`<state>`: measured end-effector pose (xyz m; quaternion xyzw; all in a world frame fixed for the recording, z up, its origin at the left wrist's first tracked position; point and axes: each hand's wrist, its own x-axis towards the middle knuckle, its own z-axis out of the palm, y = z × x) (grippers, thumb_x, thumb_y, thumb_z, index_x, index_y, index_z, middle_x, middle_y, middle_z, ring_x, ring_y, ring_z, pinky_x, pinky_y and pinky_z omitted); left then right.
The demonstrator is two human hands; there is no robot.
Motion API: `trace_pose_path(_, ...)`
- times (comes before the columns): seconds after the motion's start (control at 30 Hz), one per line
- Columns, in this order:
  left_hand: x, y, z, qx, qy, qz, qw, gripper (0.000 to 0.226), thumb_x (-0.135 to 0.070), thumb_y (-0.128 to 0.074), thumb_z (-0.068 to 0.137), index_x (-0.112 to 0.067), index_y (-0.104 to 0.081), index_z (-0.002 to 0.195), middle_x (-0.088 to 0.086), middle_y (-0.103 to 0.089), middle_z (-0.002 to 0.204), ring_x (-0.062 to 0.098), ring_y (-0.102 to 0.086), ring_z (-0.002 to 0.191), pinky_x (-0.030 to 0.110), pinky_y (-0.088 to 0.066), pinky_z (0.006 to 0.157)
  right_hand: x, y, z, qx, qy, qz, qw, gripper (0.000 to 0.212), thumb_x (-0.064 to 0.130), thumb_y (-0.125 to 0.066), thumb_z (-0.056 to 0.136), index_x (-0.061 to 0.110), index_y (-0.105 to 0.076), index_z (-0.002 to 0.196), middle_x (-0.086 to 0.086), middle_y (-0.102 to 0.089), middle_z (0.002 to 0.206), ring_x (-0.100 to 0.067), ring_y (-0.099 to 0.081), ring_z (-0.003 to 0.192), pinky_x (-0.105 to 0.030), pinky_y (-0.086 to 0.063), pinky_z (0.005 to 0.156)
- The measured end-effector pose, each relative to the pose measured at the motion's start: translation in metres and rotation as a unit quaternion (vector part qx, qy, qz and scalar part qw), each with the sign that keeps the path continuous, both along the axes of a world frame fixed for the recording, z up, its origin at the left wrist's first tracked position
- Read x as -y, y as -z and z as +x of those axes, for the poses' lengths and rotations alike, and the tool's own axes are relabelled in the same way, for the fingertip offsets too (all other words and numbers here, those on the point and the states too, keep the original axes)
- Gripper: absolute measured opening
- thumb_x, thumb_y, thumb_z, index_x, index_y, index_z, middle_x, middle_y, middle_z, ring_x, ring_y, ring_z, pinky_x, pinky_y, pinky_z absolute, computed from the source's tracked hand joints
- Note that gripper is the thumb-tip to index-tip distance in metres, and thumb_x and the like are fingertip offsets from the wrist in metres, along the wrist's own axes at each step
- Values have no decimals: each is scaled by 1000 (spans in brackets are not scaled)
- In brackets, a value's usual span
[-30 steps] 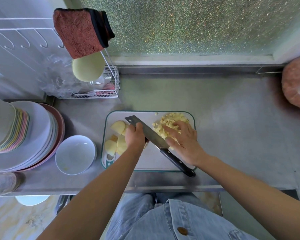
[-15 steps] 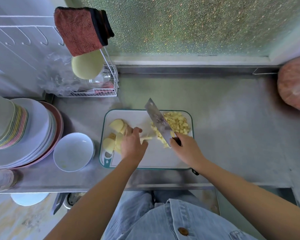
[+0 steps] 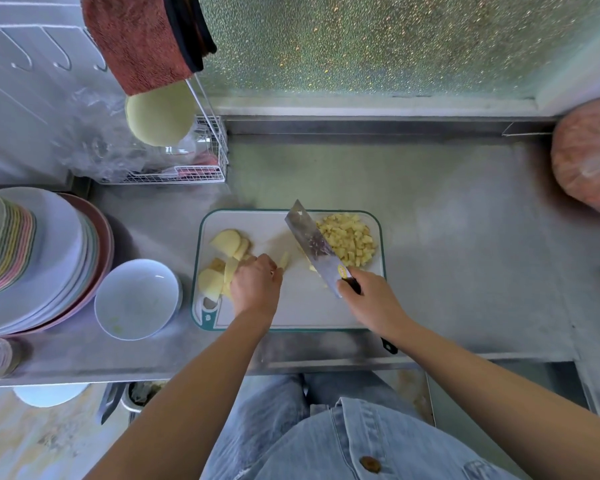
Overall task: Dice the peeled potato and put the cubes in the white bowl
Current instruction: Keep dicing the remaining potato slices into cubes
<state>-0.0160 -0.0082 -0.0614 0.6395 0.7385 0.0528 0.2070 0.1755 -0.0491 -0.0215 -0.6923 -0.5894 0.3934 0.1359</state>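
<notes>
— Potato slices (image 3: 226, 242)?
— Left on the cutting board (image 3: 302, 306), left hand (image 3: 257, 289) curled onto them — cubes (image 3: 349, 242) heaped right.
— Right hand (image 3: 371, 299)?
— Fingers wrapped round the knife (image 3: 312, 244) handle, blade beside the cubes.

Our left hand (image 3: 255, 287) curls knuckles-up, fingertips (image 3: 273, 269) pinching a pale yellow potato strip (image 3: 284, 260). Our right hand (image 3: 373, 301), beside it, grips a black-handled steel cleaver (image 3: 312, 244).

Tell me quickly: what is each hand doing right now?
Left hand: closed, fingers curled on a potato strip.
Right hand: closed, gripping the knife by its handle.
</notes>
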Motion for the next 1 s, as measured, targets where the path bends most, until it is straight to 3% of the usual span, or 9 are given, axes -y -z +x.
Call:
trace_pose_path(0.1, -1, 0, 1, -24, 8, -2, 1000, 17, -23, -58, 93, -11, -63, 102, 7, -63, 101, 24, -59, 86, 32, -48, 66, 0, -1, 0, 0, -3, -6, 1000, 35, 18, -49, 92, 18, -31, 62, -6, -44, 58, -20, -39, 53, -33, -26, 55)
trace_pose_path(0.27, 2, 1, 2, 7, 30, 13, 999, 26, -26, -64, 89, -13, -59, 111, 8, -55, 113, 27, -57, 96, 35, -48, 72, 1, -2, -2, 9, -11, -18, 1000, 38, 18, -49, 94, 19, -27, 62, 1, -35, 56, -14, -31, 52, -31, -20, 52)
trace_pose_path(0.53, 2, 13, 3, 76, 99, 24, 992, 16, -6, -71, 80, -8, -70, 96, 8, -63, 95, 29, -58, 90, 36, -50, 72, 3, -3, -8, 68, -45, -23, 996, 38, 18, -46, 93, 21, -25, 62, 1, -33, 52, -15, -31, 49, -30, -20, 49)
trace_pose_path(0.7, 6, 13, 4, 92, 137, 45, 985, 19, -8, -75, 75, -10, -71, 93, 8, -64, 91, 30, -58, 88, 34, -47, 70, 8, -1, -11, 98, -68, -33, 992, 24, 22, -39, 94, 14, -36, 72, -8, -53, 59, -26, -54, 53, -37, -42, 53)
trace_pose_path(0.83, 6, 15, -2, 94, 118, 66, 986, 25, -9, -81, 67, -11, -71, 89, 9, -63, 84, 32, -59, 81, 35, -49, 62, 6, -1, -18, 153, -115, -7, 981, 22, 20, -37, 96, 18, -30, 75, 1, -38, 56, -21, -36, 53, -33, -22, 49)
trace_pose_path(0.9, 7, 16, -5, 97, 118, 64, 986, 18, -9, -82, 68, -12, -72, 83, 6, -63, 80, 30, -59, 77, 34, -49, 60, 5, 0, -22, 167, -132, -4, 977, 10, 20, -35, 97, 19, -38, 88, 3, -36, 58, -25, -38, 60, -33, -23, 54)
trace_pose_path(1.0, 8, 16, -5, 109, 107, 61, 986, 13, -6, -81, 69, -13, -72, 76, 5, -62, 76, 29, -59, 72, 32, -46, 58, 4, 5, -29, 177, -142, -16, 974, 17, 20, -34, 98, 15, -48, 106, 3, -35, 60, -27, -41, 65, -31, -28, 59)
